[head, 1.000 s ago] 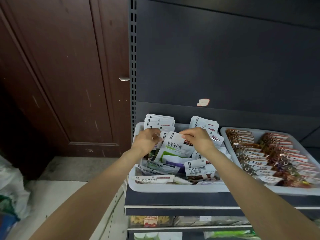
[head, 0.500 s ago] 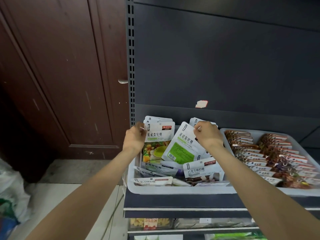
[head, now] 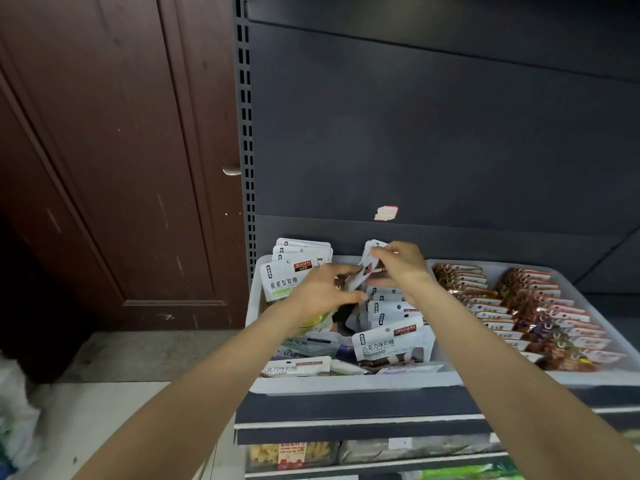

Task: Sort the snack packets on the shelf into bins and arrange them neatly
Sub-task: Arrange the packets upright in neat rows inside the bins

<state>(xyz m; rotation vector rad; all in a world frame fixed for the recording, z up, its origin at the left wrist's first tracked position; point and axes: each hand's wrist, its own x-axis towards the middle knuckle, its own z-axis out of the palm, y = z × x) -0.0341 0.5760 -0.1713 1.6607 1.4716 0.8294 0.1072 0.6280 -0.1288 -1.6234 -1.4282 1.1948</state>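
Both hands are working together over the far middle of the left bin (head: 346,384), a pale plastic tray sitting on the dark shelf (head: 346,407). The right hand (head: 401,268) is pinching the top edge of a white snack pouch (head: 369,263), and the left hand (head: 323,289) is reaching in beside it, its fingers curling toward the same pouch; whether it is actually gripping the pouch is hard to tell through the blur. The two hands are nearly touching.

Around them, white pouches are standing in a row at the far left (head: 298,258), while others, including a chocolate milk candy pouch (head: 391,342), are leaning or lying loose at the near side. The right bin (head: 588,377) is holding reddish packets (head: 519,313) already lined up in two rows.

These pouches are looking light, thin and floppy, with a smooth film that is probably slippery. The stiff sealed top strip, near the hang hole, is likely offering the surest hold; gripping the soft belly would risk crushing the sweets or letting the pouch slide
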